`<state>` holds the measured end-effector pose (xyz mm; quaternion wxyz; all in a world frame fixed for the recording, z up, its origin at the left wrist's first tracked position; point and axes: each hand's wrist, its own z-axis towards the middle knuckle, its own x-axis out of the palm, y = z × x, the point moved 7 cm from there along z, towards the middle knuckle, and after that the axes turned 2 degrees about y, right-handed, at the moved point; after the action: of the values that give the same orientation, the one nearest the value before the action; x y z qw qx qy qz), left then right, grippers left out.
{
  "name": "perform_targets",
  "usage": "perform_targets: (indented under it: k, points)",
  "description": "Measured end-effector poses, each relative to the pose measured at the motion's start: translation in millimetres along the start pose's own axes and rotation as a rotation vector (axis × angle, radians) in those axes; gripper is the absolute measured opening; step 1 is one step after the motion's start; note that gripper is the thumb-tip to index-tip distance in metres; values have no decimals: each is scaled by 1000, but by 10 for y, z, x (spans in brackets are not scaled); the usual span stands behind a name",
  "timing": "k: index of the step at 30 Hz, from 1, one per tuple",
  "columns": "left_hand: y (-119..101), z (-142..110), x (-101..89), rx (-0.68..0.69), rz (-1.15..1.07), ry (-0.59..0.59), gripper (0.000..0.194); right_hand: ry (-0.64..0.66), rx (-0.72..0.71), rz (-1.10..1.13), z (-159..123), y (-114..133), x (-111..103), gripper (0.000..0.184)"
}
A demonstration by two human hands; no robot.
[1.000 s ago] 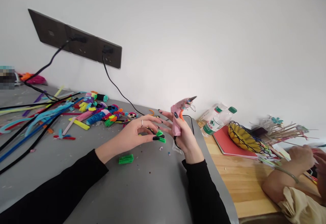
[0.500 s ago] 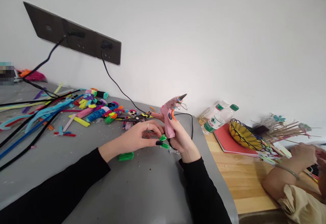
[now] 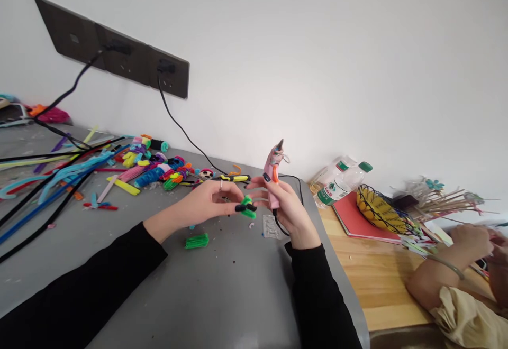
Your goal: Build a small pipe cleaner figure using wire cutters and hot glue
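Observation:
Between thumb and fingers, my left hand pinches a small green pipe cleaner piece. My right hand holds a pink glue gun upright, its dark nozzle pointing up, thumb beside the orange trigger. The two hands are close together above the grey mat. On the mat below my left wrist lies a bundle of green pipe cleaners. Behind my left hand are yellow-and-black pliers, partly hidden. A clear plastic packet rests under my right hand.
Loose pipe cleaners and several fuzzy figures cover the left. Black cords run to a wall socket panel. On the wooden table at right are plastic bottles, a red folder, a yellow basket and another person's arm.
The glue gun came left toward the green piece, then moved back right and turned more upright. My left hand has kept its pinch while turning the green piece.

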<state>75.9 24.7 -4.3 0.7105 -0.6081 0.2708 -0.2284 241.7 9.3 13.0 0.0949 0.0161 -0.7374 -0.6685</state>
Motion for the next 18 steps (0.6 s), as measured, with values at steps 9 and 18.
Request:
perform_targets:
  k: [9, 18]
  points:
    - [37, -76, -604, 70, 1, -517, 40, -425, -183, -338, 5, 29, -266, 21]
    - [11, -103, -677, 114, 29, -555, 47, -489, -327, -491, -128, 197, -134, 32]
